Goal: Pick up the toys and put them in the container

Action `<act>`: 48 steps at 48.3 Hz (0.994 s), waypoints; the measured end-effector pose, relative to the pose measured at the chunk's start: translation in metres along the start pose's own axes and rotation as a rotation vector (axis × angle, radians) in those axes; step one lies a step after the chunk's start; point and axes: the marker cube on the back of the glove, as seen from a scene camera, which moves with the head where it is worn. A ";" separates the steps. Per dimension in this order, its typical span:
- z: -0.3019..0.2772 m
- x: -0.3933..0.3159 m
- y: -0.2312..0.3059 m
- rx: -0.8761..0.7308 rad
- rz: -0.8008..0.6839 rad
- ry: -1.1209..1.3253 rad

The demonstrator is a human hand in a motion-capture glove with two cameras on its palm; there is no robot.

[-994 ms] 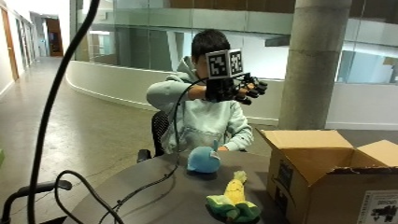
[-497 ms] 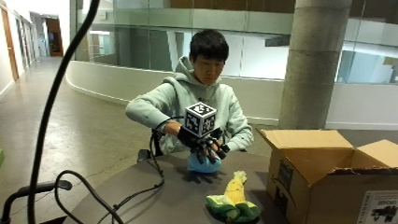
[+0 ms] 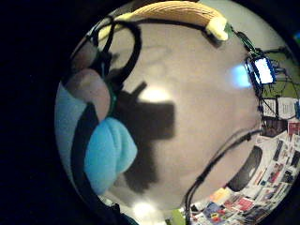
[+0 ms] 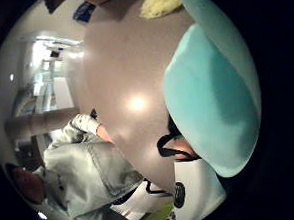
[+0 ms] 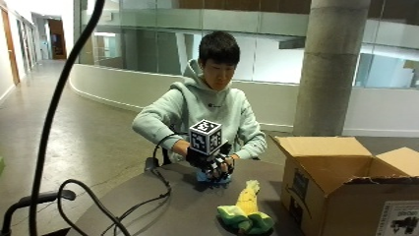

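Nearest on the round grey counter (image 5: 183, 211) lies a yellow plush corn cob with green husk (image 5: 245, 212), beside the open brown cardboard box (image 5: 340, 187) at right. Farther back, the black-gloved right hand (image 5: 211, 164) has its grip curled down onto a soft light-blue plush toy (image 5: 213, 178) resting on the counter.
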 end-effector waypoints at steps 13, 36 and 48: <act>-0.004 -0.012 -0.018 -0.017 -0.027 -0.022; -0.108 -0.080 -0.054 -0.097 -0.063 -0.177; -0.235 -0.098 -0.115 0.224 -0.102 -0.201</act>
